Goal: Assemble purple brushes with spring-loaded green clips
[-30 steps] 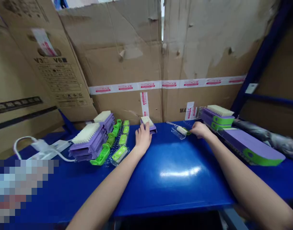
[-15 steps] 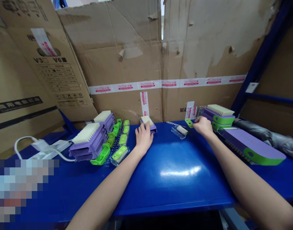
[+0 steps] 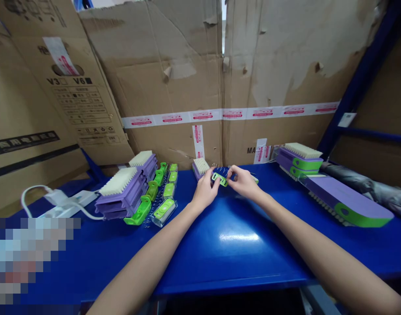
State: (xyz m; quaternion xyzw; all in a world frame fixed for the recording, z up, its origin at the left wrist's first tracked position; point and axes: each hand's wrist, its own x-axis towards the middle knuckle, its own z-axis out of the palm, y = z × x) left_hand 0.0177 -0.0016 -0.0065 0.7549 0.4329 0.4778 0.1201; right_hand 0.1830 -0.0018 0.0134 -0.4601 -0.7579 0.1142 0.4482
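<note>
Tall cardboard panels point(image 3: 174, 92) wall in a glossy blue tabletop point(image 3: 239, 258). The left hand point(image 3: 206, 189) grasps a green slotted plate point(image 3: 219, 179) between thumb and fingers, above the table near its back edge. The right hand point(image 3: 244, 182) has its fingertips bunched at the plate's other end; whether they grip it or merely touch it, I cannot tell.

The left fingers partly cover a small purple block with cream bristles point(image 3: 202, 165), and fine pale bits point(image 3: 221, 167) behind the plate are too thin to identify. The right hand screens most of a clear tray and its whitish piece point(image 3: 255, 179), of which only an end shows. Coarse pixels blot out the lower left corner, where the white power strip point(image 3: 84, 200) runs off. Both forearms are cut off by the frame.

Half a second ago the right hand held the plate farther right, beyond the tray, while the left hand rested on the small block; now the hands meet over the plate. Unchanged are the stacked bristled purple blocks point(image 3: 128, 199) at left, the green clips point(image 3: 141, 211) and clear boxes with green tops point(image 3: 164, 212) beside them, and the purple-and-green brushes point(image 3: 351, 197) at right.
</note>
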